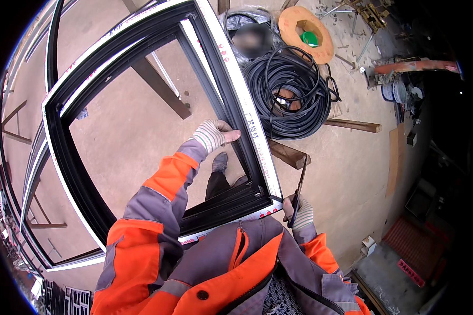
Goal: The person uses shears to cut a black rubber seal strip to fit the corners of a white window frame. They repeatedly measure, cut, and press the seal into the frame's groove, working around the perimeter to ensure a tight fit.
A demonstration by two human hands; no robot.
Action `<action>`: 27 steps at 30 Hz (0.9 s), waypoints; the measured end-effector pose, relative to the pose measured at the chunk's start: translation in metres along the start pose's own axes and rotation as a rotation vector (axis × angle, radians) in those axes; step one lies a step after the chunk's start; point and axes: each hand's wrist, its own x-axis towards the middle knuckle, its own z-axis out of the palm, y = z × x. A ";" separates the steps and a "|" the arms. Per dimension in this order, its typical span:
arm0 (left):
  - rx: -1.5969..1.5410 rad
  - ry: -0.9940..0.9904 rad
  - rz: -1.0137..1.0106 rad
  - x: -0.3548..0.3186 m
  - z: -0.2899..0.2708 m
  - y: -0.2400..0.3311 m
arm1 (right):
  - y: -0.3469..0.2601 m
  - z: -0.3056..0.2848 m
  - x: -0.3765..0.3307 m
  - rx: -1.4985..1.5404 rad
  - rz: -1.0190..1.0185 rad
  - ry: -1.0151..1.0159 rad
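Note:
A large window frame [257,137], black inside with white printed film along its outer faces, lies in front of me. My left hand [215,135], in a striped glove with bare fingertips, reaches across the opening. Its thumb and fingers are closed on the inner black edge of the frame's right side. Just outside the near right corner, my right hand [298,211] grips a pair of dark-handled scissors [300,182], blades pointing away from me. The scissors' handles are partly hidden by the fingers.
Beyond the frame's right side lies a coil of black rubber strip [263,113]. Behind it are an orange ring-shaped spool [320,31] and a green round piece [309,39]. A wooden beam [289,154] passes under the frame. More frames [37,173] stand at the left.

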 end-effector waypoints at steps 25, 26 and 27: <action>-0.082 0.547 -0.056 0.165 -0.212 0.126 | -0.014 0.000 -0.010 -0.012 0.064 0.028; -0.107 0.581 -0.055 0.166 -0.213 0.129 | -0.016 0.000 -0.011 -0.010 0.071 0.029; -0.121 0.605 -0.054 0.166 -0.214 0.133 | -0.016 0.000 -0.011 -0.008 0.079 0.029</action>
